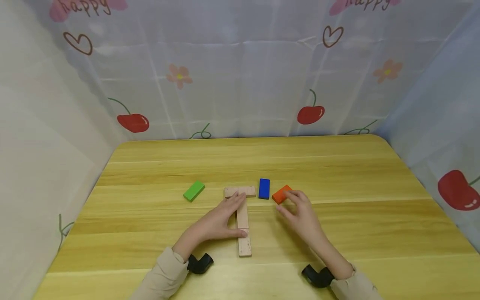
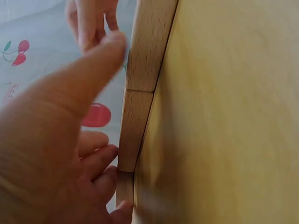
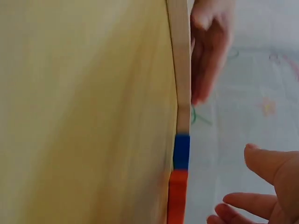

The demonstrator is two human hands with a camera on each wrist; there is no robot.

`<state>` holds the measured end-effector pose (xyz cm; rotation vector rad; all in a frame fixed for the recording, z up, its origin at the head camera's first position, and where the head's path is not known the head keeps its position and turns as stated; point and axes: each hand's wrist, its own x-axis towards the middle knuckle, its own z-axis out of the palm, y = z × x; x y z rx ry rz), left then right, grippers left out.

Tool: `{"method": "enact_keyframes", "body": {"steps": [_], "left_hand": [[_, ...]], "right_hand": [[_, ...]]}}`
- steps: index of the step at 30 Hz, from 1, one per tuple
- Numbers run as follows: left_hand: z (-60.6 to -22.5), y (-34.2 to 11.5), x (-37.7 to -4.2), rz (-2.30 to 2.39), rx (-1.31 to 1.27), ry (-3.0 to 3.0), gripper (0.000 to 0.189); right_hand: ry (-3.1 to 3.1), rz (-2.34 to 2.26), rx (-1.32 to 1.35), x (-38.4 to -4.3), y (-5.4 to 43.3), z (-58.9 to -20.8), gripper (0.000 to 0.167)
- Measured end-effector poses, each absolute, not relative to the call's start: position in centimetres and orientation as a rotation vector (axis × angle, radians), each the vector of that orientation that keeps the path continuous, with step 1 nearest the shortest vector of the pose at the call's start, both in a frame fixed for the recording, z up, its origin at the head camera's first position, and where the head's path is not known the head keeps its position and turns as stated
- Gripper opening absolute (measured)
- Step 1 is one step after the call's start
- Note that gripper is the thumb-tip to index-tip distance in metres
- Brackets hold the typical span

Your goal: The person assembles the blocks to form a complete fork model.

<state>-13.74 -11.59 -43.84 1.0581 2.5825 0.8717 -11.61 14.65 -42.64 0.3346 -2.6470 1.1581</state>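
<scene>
Plain wooden blocks lie flat in a T: a crossbar (image 1: 249, 191) at the far end and a stem (image 1: 245, 246) running toward me. My left hand (image 1: 219, 221) lies over the T from the left, its fingertips at the junction and its thumb on the stem. In the left wrist view the blocks' side faces (image 2: 135, 126) line up end to end. To the right of the T is a blue block (image 1: 264, 189), then a tilted orange block (image 1: 279, 196). My right hand (image 1: 304, 216) hovers beside the orange block, thumb and fingers spread apart, gripping nothing.
A green block (image 1: 193, 191) lies at an angle left of the T. The light wood table (image 1: 348, 175) ends at a printed curtain (image 1: 240, 87) behind. Black curved pieces (image 1: 318, 276) sit at both wrists, near the sleeve cuffs.
</scene>
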Motion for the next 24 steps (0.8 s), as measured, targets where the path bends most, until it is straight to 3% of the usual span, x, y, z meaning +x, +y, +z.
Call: {"method": "enact_keyframes", "body": {"steps": [6,13,24], "left_hand": [[-44.3,-11.6,-13.9,0.856,1.074,2.576,0.096],[-44.2,-11.6,-13.8,0.864,1.070,2.569,0.095],[-44.4,-11.6,-13.8,0.874,1.065,2.576,0.095]], "right_hand": [[-2.718,1.154,0.222,-14.4,16.6,-42.9,0.055],[-2.889,1.102,0.189,-15.4,17.0,-43.4,0.068],[-2.821,1.086,0.203,-15.5,16.6,-44.3,0.058]]}}
